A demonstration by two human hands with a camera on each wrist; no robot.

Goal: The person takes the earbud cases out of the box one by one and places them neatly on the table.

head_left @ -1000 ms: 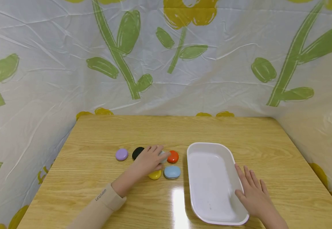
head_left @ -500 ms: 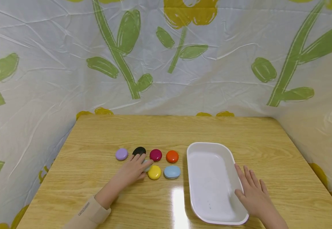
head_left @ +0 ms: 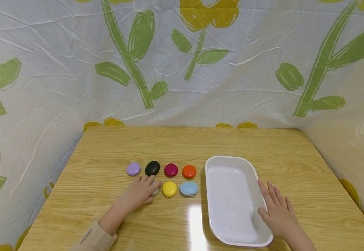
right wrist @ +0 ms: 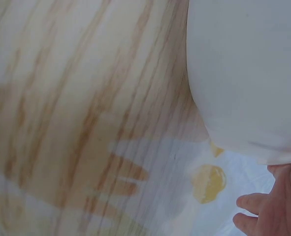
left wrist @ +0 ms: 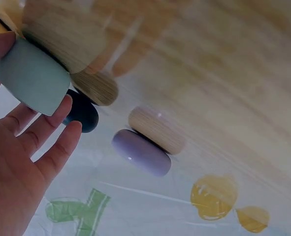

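Observation:
With thumb and fingertips, my left hand [head_left: 138, 191] pinches a smooth pale grey-green pebble-like piece [left wrist: 32, 73] at the table, left of a glossy yellow round piece [head_left: 169, 189]. Much of the held piece is hidden under the fingers in the head view. Just beyond the fingertips lies a black oval piece [head_left: 152, 168]. A lilac round piece [left wrist: 141, 152] sits farther left. My right hand [head_left: 277, 212] rests with straight fingers against the right rim of a white rectangular tray [head_left: 209, 209]; nothing lies in the tray.
Crimson [head_left: 171, 170] and orange-red [head_left: 189, 172] round pieces continue the back row. A light blue oblong piece [head_left: 188, 188] lies at the front row's right end, close to the tray. A flower-printed sheet [head_left: 225, 87] hangs behind and beside the wooden table [head_left: 112, 146].
My left hand has moved left and nearer with the grey-green piece, from above the crimson piece to left of the yellow one. The black and crimson pieces are uncovered. My right hand stays put.

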